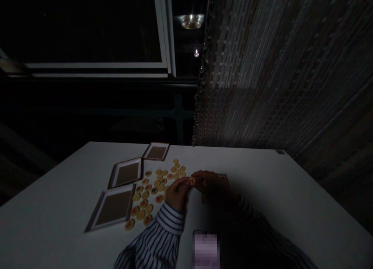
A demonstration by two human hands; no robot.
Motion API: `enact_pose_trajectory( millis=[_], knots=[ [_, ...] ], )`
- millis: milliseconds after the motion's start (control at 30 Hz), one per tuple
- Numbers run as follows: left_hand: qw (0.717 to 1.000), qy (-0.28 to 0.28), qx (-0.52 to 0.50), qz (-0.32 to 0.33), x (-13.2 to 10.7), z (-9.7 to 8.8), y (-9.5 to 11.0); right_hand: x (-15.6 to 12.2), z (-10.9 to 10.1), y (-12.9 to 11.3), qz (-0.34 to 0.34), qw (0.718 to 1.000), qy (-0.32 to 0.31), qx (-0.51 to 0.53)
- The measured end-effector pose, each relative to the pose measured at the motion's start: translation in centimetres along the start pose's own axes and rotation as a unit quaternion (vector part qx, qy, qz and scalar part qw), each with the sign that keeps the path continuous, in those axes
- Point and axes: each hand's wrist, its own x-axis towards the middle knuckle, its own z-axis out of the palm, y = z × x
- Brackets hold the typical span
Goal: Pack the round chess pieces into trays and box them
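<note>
A string curtain (247, 75) filled the upper right, beyond the white bench (291, 207). At upper left stood a dark window with a pale frame (166, 32). Striped sleeves (157, 234) came in from below. Three trays (127, 173) lay along the bench's left side, stepping away in a slanted row. The right hand (214, 183), in shadow, partly hid another flat item (223, 177); the left hand (176, 193) faced it. A phone (205, 250) lay nearest, its screen blurred. Discs (140, 215) — some marked red or black — were scattered between trays and hands. One red-marked disc (192, 181) was up between the hands — both sets of fingers clamped on its edges.
</note>
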Motion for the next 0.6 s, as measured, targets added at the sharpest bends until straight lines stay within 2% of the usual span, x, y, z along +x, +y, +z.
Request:
enact_pose_trajectory(
  millis=[267,433,600],
  knots=[
    [1.000,-0.001,0.003,0.016,-0.11,0.30,-0.39,0.13,-0.63,-0.45,0.020,0.999,-0.027,-0.038],
    [0.998,-0.008,0.040,0.039,-0.05,-0.13,-0.13,-0.02,-0.61,-0.29,-0.008,0.999,-0.029,-0.045],
    [0.999,-0.002,0.031,0.037,-0.09,-0.26,-0.16,0.01,-0.47,-0.31,-0.022,0.999,-0.015,-0.044]
  ],
)
